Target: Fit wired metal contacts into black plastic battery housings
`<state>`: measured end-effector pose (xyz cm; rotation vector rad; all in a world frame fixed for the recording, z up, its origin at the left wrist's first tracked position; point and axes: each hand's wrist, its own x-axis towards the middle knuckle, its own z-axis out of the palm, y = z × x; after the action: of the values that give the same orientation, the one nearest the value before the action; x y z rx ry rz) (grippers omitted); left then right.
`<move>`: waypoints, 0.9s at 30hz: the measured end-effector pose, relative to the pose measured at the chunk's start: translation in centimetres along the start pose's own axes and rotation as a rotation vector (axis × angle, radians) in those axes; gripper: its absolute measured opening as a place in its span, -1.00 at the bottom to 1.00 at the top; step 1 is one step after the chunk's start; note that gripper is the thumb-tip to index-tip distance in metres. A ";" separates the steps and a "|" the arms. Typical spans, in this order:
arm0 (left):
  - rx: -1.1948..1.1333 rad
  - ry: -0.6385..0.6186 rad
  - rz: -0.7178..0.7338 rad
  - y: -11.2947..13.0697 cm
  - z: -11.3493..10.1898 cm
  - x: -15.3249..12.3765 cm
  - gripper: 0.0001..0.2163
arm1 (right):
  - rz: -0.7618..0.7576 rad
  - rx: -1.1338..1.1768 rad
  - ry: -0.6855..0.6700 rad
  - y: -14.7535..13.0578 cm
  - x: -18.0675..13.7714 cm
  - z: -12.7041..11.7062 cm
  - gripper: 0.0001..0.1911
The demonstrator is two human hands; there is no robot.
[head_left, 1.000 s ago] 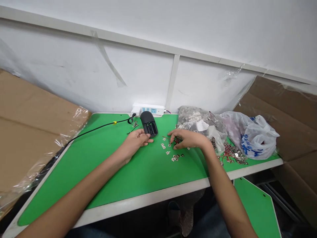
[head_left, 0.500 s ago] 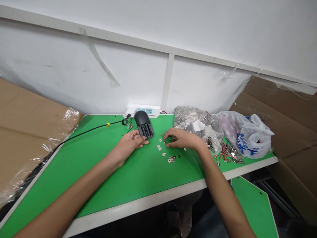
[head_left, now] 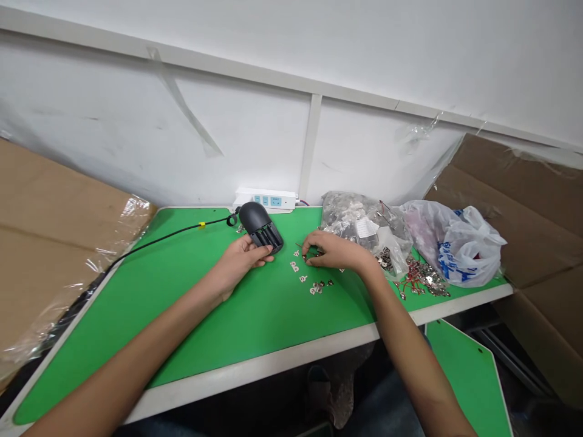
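My left hand (head_left: pixel 241 262) grips a black rounded device (head_left: pixel 255 216) by its lower end, thumb on top. The device has an uncovered battery compartment (head_left: pixel 266 237) with several slots facing up. My right hand (head_left: pixel 334 252) is low over the table among small metal contact pieces, its thumb and forefinger curled together at the tips. Whatever lies in that pinch is too small to make out. Several loose metal contact pieces (head_left: pixel 314 289) lie just in front of the right hand, and others (head_left: pixel 294 267) are to its left.
A white power strip (head_left: pixel 273 200) stands against the wall, with a black cable (head_left: pixel 173 233) running left. Plastic bags of parts (head_left: pixel 364 221) and a white carrier bag (head_left: pixel 471 249) sit at right, beside a heap of metal parts with red wires (head_left: pixel 426 280). Cardboard (head_left: pixel 59 243) flanks the green table (head_left: pixel 228 340).
My left hand has closed more firmly on the device, its thumb now over the battery compartment, and the device has tilted and shifted slightly left. My right hand's fingertips have drawn closer together.
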<state>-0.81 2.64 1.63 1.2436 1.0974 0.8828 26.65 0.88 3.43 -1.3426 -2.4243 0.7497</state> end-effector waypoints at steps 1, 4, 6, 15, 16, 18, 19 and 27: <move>0.005 -0.003 0.001 0.0 0.0 0.0 -0.54 | 0.000 -0.003 -0.004 0.0 0.0 0.0 -0.82; 0.023 -0.011 0.008 -0.2 -0.2 0.2 -0.51 | -0.006 -0.017 -0.007 0.0 0.0 0.0 -0.82; 0.035 -0.017 0.015 -0.3 -0.3 0.3 -0.50 | -0.011 -0.031 0.000 0.1 0.1 0.1 -0.81; 0.095 -0.033 0.058 -0.3 -0.3 0.2 -0.48 | -0.022 -0.023 0.013 0.0 0.2 0.4 -0.80; 0.097 -0.033 0.058 -0.2 -0.3 0.1 -0.47 | -0.022 -0.021 0.011 0.0 0.2 0.4 -0.81; 0.097 -0.034 0.062 -0.3 -0.2 0.1 -0.47 | -0.024 -0.022 0.003 -0.1 0.1 0.3 -0.82; 0.096 -0.035 0.067 -0.3 -0.2 0.1 -0.47 | -0.032 -0.025 -0.001 -0.2 0.1 0.3 -0.82; 0.108 -0.045 0.076 -0.4 0.0 0.0 -0.48 | -0.079 -0.016 -0.020 -0.1 0.2 0.6 -0.82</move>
<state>-0.85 2.60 1.28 1.3961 1.0794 0.8583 26.22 0.84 2.99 -1.2423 -2.4876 0.7289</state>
